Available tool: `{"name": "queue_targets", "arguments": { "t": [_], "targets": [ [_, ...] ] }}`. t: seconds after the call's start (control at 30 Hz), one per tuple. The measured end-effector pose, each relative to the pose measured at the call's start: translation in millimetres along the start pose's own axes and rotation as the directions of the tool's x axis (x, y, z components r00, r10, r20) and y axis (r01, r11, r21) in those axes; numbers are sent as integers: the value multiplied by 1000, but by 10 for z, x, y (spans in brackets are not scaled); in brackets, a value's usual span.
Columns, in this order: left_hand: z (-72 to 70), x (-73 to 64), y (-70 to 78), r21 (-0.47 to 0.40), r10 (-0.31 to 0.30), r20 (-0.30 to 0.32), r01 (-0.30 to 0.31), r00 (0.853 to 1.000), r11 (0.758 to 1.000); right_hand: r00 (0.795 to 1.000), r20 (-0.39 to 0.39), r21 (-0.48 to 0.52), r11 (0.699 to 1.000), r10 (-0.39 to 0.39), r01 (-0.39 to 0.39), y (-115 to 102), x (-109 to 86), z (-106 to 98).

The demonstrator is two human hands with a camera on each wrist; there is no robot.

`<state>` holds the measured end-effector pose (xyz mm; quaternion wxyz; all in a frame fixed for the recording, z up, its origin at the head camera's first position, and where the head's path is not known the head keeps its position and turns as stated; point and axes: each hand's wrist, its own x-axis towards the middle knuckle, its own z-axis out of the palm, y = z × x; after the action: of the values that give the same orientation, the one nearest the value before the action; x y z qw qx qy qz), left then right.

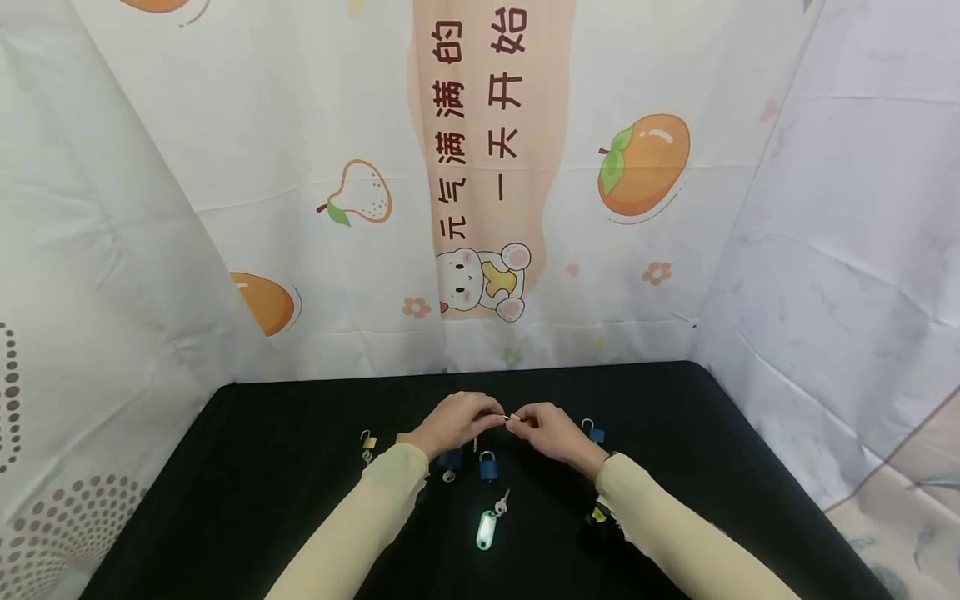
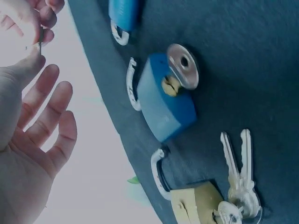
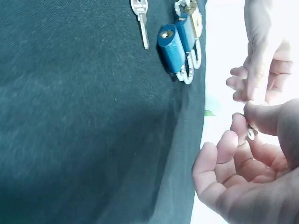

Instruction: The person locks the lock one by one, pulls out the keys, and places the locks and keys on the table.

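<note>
Both hands meet over the far middle of the black-covered table. My left hand (image 1: pixel 459 423) pinches a thin metal piece (image 2: pixel 40 43) between thumb and index finger, its other fingers loosely spread. Fingertip to fingertip with it, my right hand (image 1: pixel 551 429) pinches a small brass-coloured piece (image 1: pixel 515 417); a silvery loop (image 3: pixel 251 134) shows between its thumb and index finger. I cannot tell exactly what the two small pieces are. Below the left hand stand an open blue padlock (image 2: pixel 161 105) with a key in it and an open brass padlock (image 2: pixel 198 203) with keys (image 2: pixel 240 179).
A blue padlock (image 1: pixel 489 468) stands near the table's middle. Closer in lies a key (image 1: pixel 502 504) with a green tag (image 1: pixel 486 530). Another open blue padlock (image 1: pixel 596 435) is beyond the right wrist, and a yellow item (image 1: pixel 598 513) lies by the right sleeve. A printed curtain (image 1: pixel 337 292) hangs behind.
</note>
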<state>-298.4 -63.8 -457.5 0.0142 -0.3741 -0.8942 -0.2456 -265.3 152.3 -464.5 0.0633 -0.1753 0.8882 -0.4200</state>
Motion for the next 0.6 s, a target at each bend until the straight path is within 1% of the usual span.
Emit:
{"name": "queue_targets", "arguments": {
  "t": [0.07, 0.17, 0.27, 0.4, 0.53, 0.6],
  "targets": [
    [-4, -23, 32, -26, -1, -8, 1, 1000, 1000, 999, -16, -2, 999, -37, 37, 7, -25, -24],
    [-1, -53, 90, -44, -6, -20, 5, 1000, 999, 995, -54, -7, 997, -79, 79, 18, -61, -26],
    [21, -78, 134, -60, -30, -33, 28, 999, 998, 990, -91, 0, 994, -106, 107, 27, -96, -9],
    [36, -94, 152, -97, -68, -56, 63, 996, 993, 988, -104, 41, 992, -113, 118, 31, -135, -25],
    [24, -89, 176, -132, -85, -86, 73, 993, 988, 989, -112, 89, 990, -98, 108, 58, -178, -71],
    [16, -81, 190, -134, -87, -96, 74, 992, 988, 989, -113, 107, 989, -91, 103, 71, -193, -84]
  ]
}}
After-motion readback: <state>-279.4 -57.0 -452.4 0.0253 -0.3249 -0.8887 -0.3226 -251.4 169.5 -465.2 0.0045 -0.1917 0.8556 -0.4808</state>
